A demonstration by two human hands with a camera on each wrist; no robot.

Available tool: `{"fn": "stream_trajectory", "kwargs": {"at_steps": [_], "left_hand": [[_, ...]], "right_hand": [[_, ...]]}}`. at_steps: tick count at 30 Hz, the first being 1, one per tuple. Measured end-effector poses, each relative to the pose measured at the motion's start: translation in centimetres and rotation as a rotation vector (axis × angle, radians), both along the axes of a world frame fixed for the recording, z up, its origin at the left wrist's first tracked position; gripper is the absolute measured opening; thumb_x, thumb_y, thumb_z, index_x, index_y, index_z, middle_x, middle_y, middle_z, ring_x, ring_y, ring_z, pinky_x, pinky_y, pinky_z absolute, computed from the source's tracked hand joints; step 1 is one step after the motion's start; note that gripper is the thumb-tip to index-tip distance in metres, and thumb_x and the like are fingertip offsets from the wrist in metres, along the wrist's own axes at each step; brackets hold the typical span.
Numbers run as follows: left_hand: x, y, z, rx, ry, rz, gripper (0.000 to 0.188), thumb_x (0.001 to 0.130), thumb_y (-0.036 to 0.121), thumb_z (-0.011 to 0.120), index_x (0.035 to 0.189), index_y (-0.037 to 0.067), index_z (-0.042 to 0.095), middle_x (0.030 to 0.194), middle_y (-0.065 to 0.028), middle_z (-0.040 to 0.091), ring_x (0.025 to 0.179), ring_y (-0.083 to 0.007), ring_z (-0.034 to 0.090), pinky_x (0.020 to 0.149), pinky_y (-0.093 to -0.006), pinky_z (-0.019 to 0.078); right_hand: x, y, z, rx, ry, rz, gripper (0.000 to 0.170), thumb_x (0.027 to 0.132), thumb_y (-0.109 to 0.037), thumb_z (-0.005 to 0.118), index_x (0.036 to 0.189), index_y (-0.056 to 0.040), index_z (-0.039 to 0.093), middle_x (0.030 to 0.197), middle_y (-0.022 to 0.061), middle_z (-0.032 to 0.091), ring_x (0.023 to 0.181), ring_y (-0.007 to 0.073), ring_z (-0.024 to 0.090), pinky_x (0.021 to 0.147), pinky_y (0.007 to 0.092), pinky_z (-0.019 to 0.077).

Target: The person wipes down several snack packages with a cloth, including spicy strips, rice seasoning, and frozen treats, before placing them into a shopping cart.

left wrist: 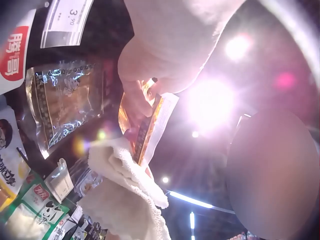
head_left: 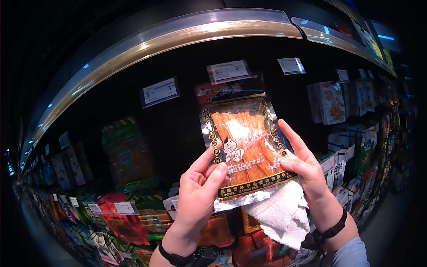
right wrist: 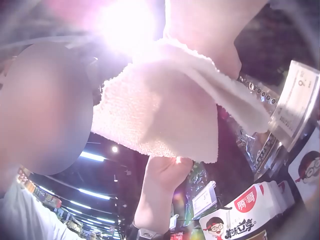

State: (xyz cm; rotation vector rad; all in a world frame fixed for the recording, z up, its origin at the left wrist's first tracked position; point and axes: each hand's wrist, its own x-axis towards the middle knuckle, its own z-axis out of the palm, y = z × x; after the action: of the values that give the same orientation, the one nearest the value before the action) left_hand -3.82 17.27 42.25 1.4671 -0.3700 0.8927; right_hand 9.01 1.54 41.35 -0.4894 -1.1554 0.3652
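Note:
A flat plastic snack packet (head_left: 249, 160) with orange-brown strips behind its clear front is held up before the shelf, tilted toward me. My left hand (head_left: 195, 196) pinches its lower left edge, thumb on the front. On the opposite edge, my right hand (head_left: 309, 171) grips the packet with thumb in front and the index finger stretched up along the side. A white terry cloth (head_left: 284, 213) hangs from the right hand, below the packet. In the left wrist view the packet (left wrist: 145, 130) shows edge-on; in the right wrist view the cloth (right wrist: 165, 105) hides most of it.
Price tags (head_left: 160, 92) line the shelf edge (head_left: 213, 33) above. Green packets (head_left: 126, 151) hang at the left and pale packets (head_left: 331, 102) at the right. Lower rows carry red packets (head_left: 118, 216) and more price tags.

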Motion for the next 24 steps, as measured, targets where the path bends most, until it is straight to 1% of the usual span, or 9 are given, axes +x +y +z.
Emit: {"fn": "stream_trajectory", "kwargs": {"at_steps": [3, 6, 8, 10, 13, 20, 21, 22, 24], "left_hand": [[0.4, 0.0, -0.2, 0.007, 0.005, 0.006, 0.047, 0.091, 0.005, 0.053, 0.134, -0.003, 0.038, 0.106, -0.0070, 0.062, 0.086, -0.0056, 0.057, 0.076, -0.0201, 0.0469], [0.6, -0.2, -0.3, 0.015, 0.004, 0.035, 0.047, 0.091, 0.005, 0.053, 0.134, -0.003, 0.038, 0.104, -0.0064, 0.062, 0.084, -0.0055, 0.057, 0.075, -0.0201, 0.0470], [0.8, -0.5, -0.3, -0.014, -0.001, 0.079, 0.043, 0.089, 0.006, 0.054, 0.130, 0.000, 0.045, 0.109, -0.0068, 0.062, 0.077, -0.0037, 0.056, 0.070, -0.0191, 0.0467], [0.8, -0.3, -0.4, -0.015, -0.005, 0.056, 0.045, 0.090, 0.006, 0.054, 0.133, -0.001, 0.041, 0.105, -0.0068, 0.062, 0.081, -0.0048, 0.056, 0.072, -0.0196, 0.0468], [1.2, -0.1, -0.7, -0.033, 0.001, 0.036, 0.048, 0.090, 0.005, 0.054, 0.134, -0.002, 0.038, 0.101, -0.0072, 0.063, 0.086, -0.0061, 0.057, 0.075, -0.0202, 0.0469], [4.0, 1.9, -2.3, -0.063, 0.016, 0.035, 0.047, 0.091, 0.006, 0.053, 0.134, -0.004, 0.036, 0.106, -0.0100, 0.062, 0.089, -0.0069, 0.058, 0.077, -0.0202, 0.0470], [4.1, 2.1, -2.6, -0.057, 0.028, 0.074, 0.049, 0.091, 0.006, 0.053, 0.135, -0.005, 0.034, 0.105, -0.0102, 0.062, 0.087, -0.0069, 0.058, 0.068, -0.0180, 0.0476], [3.4, 2.1, -2.7, 0.023, 0.138, 0.235, 0.053, 0.091, 0.007, 0.054, 0.137, -0.003, 0.030, 0.104, -0.0094, 0.062, 0.083, -0.0058, 0.058, 0.057, -0.0157, 0.0457], [3.2, 1.9, -3.3, 0.010, 0.142, 0.263, 0.057, 0.090, 0.007, 0.054, 0.139, -0.001, 0.026, 0.100, -0.0077, 0.061, 0.080, -0.0049, 0.057, 0.050, -0.0144, 0.0423]], "right_hand": [[0.5, 0.0, 0.0, -0.015, 0.053, 0.005, 0.077, 0.075, 0.005, 0.055, 0.144, -0.0061, 0.022, 0.138, 0.0154, 0.040, 0.123, 0.0236, 0.046, 0.106, 0.0362, 0.0330], [0.9, 0.0, -0.2, -0.013, 0.056, 0.015, 0.076, 0.076, 0.005, 0.054, 0.144, -0.0058, 0.023, 0.138, 0.0154, 0.040, 0.123, 0.0236, 0.046, 0.106, 0.0361, 0.0331], [1.0, 0.0, -0.1, -0.013, 0.056, 0.015, 0.076, 0.076, 0.005, 0.054, 0.144, -0.0058, 0.023, 0.138, 0.0153, 0.040, 0.123, 0.0236, 0.046, 0.106, 0.0361, 0.0330], [1.1, -0.1, -0.1, -0.011, 0.053, 0.013, 0.076, 0.076, 0.005, 0.054, 0.144, -0.0057, 0.023, 0.138, 0.0152, 0.041, 0.123, 0.0235, 0.046, 0.106, 0.0361, 0.0328], [1.6, 0.2, -0.4, -0.003, 0.014, 0.027, 0.070, 0.081, 0.005, 0.049, 0.144, -0.0044, 0.020, 0.136, 0.0157, 0.042, 0.121, 0.0218, 0.047, 0.103, 0.0341, 0.0356], [3.7, 1.5, -1.1, -0.128, -0.049, -0.113, 0.071, 0.083, 0.002, 0.054, 0.145, -0.0074, 0.020, 0.130, 0.0120, 0.047, 0.107, 0.0131, 0.053, 0.094, 0.0279, 0.0419], [3.8, 1.5, -1.5, -0.139, -0.104, -0.188, 0.070, 0.085, -0.001, 0.055, 0.145, -0.0068, 0.019, 0.129, 0.0114, 0.048, 0.107, 0.0123, 0.052, 0.094, 0.0277, 0.0410], [3.8, 1.3, -1.8, -0.150, -0.158, -0.265, 0.069, 0.087, -0.003, 0.055, 0.145, -0.0063, 0.018, 0.127, 0.0109, 0.049, 0.108, 0.0116, 0.051, 0.094, 0.0274, 0.0402], [3.8, 0.5, -2.6, -0.214, -0.185, -0.367, 0.071, 0.090, -0.017, 0.059, 0.145, -0.0038, 0.017, 0.113, 0.0077, 0.056, 0.102, 0.0105, 0.051, 0.093, 0.0267, 0.0393]]}}
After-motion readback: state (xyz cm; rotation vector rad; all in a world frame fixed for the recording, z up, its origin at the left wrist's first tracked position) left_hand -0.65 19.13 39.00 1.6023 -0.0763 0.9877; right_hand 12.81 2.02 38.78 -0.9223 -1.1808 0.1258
